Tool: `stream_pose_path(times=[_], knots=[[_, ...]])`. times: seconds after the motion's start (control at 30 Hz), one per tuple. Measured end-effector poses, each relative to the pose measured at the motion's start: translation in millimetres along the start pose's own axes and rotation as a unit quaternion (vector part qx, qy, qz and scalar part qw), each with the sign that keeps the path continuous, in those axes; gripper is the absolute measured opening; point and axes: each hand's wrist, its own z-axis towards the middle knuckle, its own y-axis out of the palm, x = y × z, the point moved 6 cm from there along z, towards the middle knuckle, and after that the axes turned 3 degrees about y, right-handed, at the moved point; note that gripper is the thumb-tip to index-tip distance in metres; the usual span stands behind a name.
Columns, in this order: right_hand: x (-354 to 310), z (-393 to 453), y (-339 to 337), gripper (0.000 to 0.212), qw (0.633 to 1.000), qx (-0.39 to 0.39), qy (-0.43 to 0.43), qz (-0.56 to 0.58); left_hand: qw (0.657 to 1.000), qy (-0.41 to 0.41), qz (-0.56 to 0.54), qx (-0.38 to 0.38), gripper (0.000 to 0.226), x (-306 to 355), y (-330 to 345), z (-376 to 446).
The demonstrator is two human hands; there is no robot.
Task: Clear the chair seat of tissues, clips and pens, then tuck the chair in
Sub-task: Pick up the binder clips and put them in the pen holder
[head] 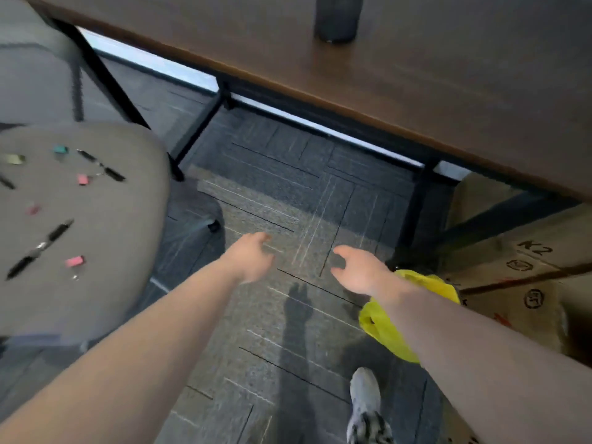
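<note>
1. A head-worn camera looks down at grey carpet tiles [272, 315], with both bare forearms stretched forward over the floor.
2. The left hand [250, 257] hangs palm down above the carpet, its fingers [264, 237] loosely spread and holding nothing.
3. The right hand [360, 270] hangs beside it, apart from it, fingers [341, 251] curled but parted, also empty.
4. The chair seat [105, 283], grey and rounded, sits at the left edge of view, well apart from both hands; the left hand is the nearer one.
5. On the seat lie two black pens: one [40, 248] near the front, one [101, 165] further back.
6. Small clips are scattered among them: pink ones [75, 261] [83, 179] [33, 209], a teal one [61, 149] and a yellowish one [14, 159]. All are blurred.
7. A brown worktop [448, 91] crosses the top of view, with a dark cylinder [338, 17] standing on it.
8. A yellow bag [384, 328] lies on the floor under the right forearm, beside a cardboard box [519, 283].
9. A grey shoe [365, 402] shows at the bottom.
</note>
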Motion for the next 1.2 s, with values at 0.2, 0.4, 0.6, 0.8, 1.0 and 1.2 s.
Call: stream_pose_path(times=[0.2, 0.4, 0.6, 0.8, 1.0, 1.2], knots=[[-184.7, -42.2, -6.0, 0.053, 0.993, 0.03, -0.109, -0.032, 0.996, -0.019, 0.014, 0.082, 0.051, -112.9, -115.2, -72.6], [-327.2, -39.3, 8.2, 0.049, 0.976, 0.033, -0.203, -0.067, 0.989, -0.09, -0.01, 0.114, 0.057, -225.0, -173.0, -94.7], [-429.2, 30.3, 44.2, 0.05, 0.958, 0.003, -0.267, -0.104, 0.982, -0.163, -0.002, 0.092, 0.056, -301.9, -182.0, -75.8], [-496.6, 102.9, 60.5, 0.042, 0.938, 0.009, -0.3, -0.174, 0.975, -0.219, -0.03, 0.04, 0.054, -341.0, -182.8, -34.4], [-535.2, 140.6, 74.6, 0.05, 0.91, 0.048, -0.342, -0.231, 0.975, -0.218, -0.021, 0.027, 0.061, -361.3, -169.5, -6.9], [-552.4, 157.0, 89.8, 0.031, 0.908, 0.05, -0.34, -0.24, 0.973, -0.224, -0.057, 0.02, 0.066, -369.4, -153.3, 0.4]])
